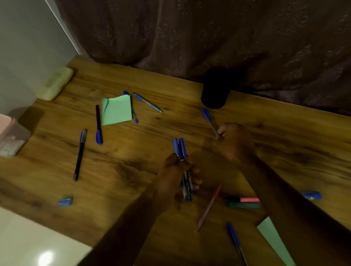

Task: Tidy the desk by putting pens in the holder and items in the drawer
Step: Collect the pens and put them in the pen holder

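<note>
Gathering the pens
My left grip [175, 171] clasps a bunch of blue pens [179, 147] mid-frame; my right grip [236, 142] pinches another pen [206, 115] below the black holder [215, 89]. Next, I think, they go inside.

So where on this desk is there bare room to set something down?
Bare: the desk right of the black holder and right hand; also between the long black pen and left hand. Crowded around the green note pad and the highlighters.
</note>
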`<move>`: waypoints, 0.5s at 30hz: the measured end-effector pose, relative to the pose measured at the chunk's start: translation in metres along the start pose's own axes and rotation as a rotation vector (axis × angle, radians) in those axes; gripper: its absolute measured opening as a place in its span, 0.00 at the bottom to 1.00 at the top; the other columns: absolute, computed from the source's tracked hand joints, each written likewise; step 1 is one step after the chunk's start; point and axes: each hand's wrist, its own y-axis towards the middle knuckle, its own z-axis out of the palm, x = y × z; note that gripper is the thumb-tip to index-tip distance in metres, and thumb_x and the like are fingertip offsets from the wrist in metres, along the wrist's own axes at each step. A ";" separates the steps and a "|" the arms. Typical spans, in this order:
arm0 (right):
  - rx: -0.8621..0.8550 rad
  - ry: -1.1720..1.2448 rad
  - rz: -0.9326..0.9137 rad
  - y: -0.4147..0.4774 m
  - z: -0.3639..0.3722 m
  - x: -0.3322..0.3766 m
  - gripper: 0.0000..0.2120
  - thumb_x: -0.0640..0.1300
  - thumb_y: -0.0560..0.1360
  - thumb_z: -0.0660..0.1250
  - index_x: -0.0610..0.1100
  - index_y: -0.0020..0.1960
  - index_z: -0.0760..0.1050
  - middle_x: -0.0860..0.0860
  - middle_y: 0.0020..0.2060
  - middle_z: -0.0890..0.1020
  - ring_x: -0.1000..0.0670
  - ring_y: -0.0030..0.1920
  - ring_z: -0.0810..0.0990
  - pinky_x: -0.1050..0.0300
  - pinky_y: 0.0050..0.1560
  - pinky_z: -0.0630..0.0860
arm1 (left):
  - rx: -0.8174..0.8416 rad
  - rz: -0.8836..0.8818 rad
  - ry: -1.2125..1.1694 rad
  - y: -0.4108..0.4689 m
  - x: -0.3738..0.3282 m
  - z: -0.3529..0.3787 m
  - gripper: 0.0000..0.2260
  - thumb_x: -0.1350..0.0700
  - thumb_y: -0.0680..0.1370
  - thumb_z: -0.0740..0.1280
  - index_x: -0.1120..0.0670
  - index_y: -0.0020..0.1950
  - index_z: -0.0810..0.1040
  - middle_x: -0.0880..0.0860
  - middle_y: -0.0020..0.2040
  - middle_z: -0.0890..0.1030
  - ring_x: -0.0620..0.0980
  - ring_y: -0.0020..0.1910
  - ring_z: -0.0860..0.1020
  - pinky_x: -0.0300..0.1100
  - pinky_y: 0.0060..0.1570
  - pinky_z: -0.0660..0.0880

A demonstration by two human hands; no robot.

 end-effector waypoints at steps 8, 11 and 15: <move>0.207 0.490 0.004 -0.079 -0.015 0.022 0.04 0.43 0.74 0.73 0.50 0.48 0.82 0.55 0.39 0.84 0.56 0.39 0.85 0.53 0.44 0.84 | 0.040 0.068 -0.041 0.013 -0.004 0.012 0.14 0.54 0.81 0.65 0.62 0.62 0.75 0.62 0.47 0.83 0.59 0.41 0.83 0.52 0.41 0.81; 0.273 0.495 -0.024 -0.098 -0.015 0.020 0.06 0.40 0.74 0.73 0.50 0.48 0.82 0.54 0.39 0.85 0.55 0.39 0.86 0.50 0.44 0.85 | 0.031 0.067 -0.005 0.011 -0.002 0.021 0.11 0.54 0.81 0.66 0.60 0.59 0.75 0.65 0.52 0.83 0.63 0.49 0.84 0.55 0.45 0.81; 0.311 0.447 -0.044 -0.106 -0.016 0.015 0.04 0.41 0.75 0.73 0.49 0.46 0.83 0.51 0.38 0.86 0.52 0.38 0.86 0.44 0.45 0.85 | -0.054 0.122 0.098 0.009 0.003 0.025 0.04 0.58 0.82 0.63 0.59 0.54 0.71 0.60 0.40 0.75 0.53 0.34 0.79 0.44 0.31 0.76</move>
